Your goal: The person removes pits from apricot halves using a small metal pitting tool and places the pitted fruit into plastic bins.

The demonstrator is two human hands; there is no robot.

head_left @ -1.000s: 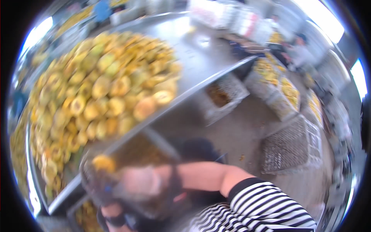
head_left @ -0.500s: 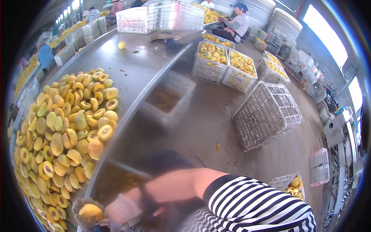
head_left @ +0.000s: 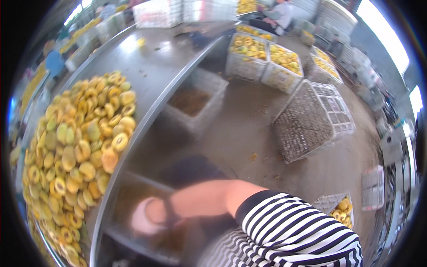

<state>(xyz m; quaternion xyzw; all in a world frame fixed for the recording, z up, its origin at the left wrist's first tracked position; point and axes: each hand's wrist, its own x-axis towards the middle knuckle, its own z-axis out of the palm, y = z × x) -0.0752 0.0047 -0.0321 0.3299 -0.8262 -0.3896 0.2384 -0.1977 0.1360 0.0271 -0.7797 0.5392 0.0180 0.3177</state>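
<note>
White plastic crates point(head_left: 243, 68) full, top R; yellow halved-fruit heap point(head_left: 78, 149) left, mid-L. R hand point(head_left: 146, 217) blurred: I can't tell grip; L hand n/v.

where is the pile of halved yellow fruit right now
In the head view, the pile of halved yellow fruit sits at the left on the metal table, up and left of the blurred right hand.

Halved yellow fruit point(head_left: 73, 155) lies heaped on the steel tabletop point(head_left: 153, 66). Right of its edge, the blurred right hand point(head_left: 146, 217) is over a bin point(head_left: 151, 182); its grip is unclear. A striped sleeve point(head_left: 302, 227) shows below. Fruit-filled crates point(head_left: 242, 69) and a grey crate point(head_left: 307, 120) stand on the floor point(head_left: 231, 120); a person point(head_left: 280, 15) sits behind.
</note>
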